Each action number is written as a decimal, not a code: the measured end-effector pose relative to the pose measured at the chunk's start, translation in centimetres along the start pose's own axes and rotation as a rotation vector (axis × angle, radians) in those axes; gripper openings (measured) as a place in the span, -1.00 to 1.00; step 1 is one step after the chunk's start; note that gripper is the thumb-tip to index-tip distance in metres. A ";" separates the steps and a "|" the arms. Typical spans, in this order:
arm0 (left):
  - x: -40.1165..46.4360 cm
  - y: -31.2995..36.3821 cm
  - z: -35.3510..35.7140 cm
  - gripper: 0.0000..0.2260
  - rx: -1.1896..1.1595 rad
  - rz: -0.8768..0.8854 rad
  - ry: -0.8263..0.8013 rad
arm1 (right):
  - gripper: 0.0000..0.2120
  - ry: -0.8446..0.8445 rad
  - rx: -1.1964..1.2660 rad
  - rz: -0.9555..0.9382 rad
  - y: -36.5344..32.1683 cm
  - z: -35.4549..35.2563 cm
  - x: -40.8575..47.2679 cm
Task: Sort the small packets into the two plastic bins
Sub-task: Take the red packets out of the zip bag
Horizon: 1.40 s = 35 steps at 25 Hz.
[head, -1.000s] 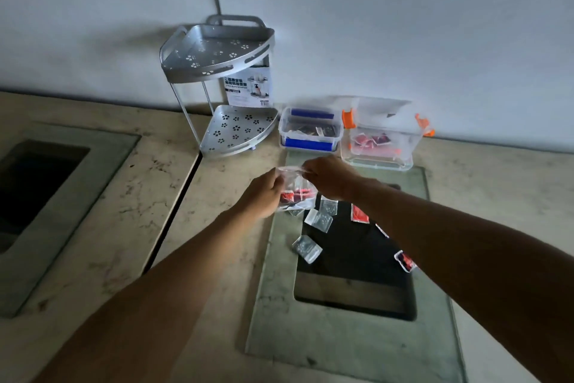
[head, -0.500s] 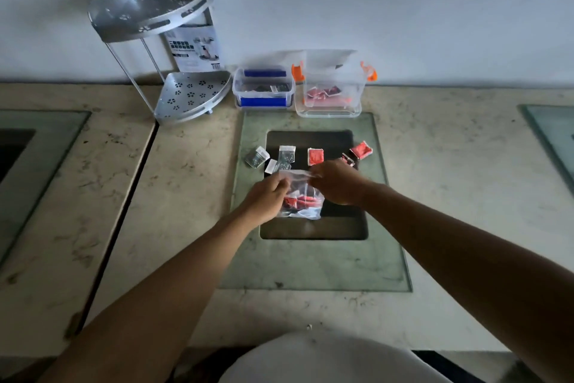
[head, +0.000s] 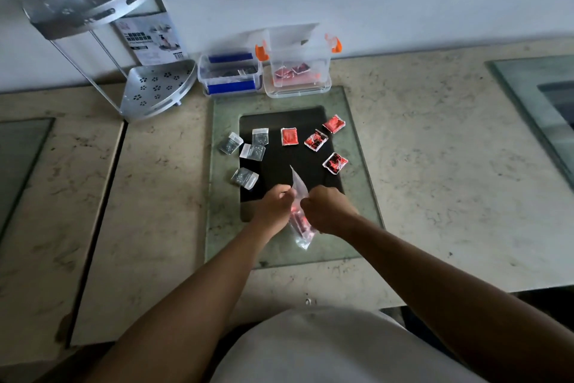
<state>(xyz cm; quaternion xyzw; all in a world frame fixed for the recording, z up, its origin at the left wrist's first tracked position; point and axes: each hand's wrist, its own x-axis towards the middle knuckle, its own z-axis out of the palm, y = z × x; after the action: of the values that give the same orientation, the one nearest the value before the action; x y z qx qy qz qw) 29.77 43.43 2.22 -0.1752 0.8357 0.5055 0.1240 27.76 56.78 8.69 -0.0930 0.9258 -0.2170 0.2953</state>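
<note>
My left hand (head: pixel 275 205) and my right hand (head: pixel 326 212) both pinch a clear plastic bag (head: pixel 299 212) with red packets inside, held over the near edge of the dark panel. Several grey packets (head: pixel 254 151) lie on the left of the panel, and several red packets (head: pixel 316 140) lie on its right. Against the wall stand two bins: a clear bin with blue clips (head: pixel 230 86) that holds dark packets, and a taller clear bin with orange clips (head: pixel 323 72) that holds red packets.
A silver two-tier corner shelf (head: pixel 93 0) stands at the back left with a product card behind it. The dark panel (head: pixel 279 122) sits in a glass plate (head: pixel 354 140) on the marble counter. Another glass plate (head: pixel 534 90) is at far right. The counter's front edge is near my body.
Both hands have drawn the clear bag back from near the bins toward my body. The loose packets stay where they lay on the panel.
</note>
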 end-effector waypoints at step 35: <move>-5.7 -0.6 -2.0 -0.82 -0.412 0.115 0.036 | -0.77 0.174 0.218 -0.170 1.3 0.9 -1.6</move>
<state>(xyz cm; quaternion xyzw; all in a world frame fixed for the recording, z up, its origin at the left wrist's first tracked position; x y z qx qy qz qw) 35.13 42.31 4.81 -0.1577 0.7252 0.6689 0.0417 29.47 58.15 8.23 -0.1194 0.9076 -0.3477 0.2029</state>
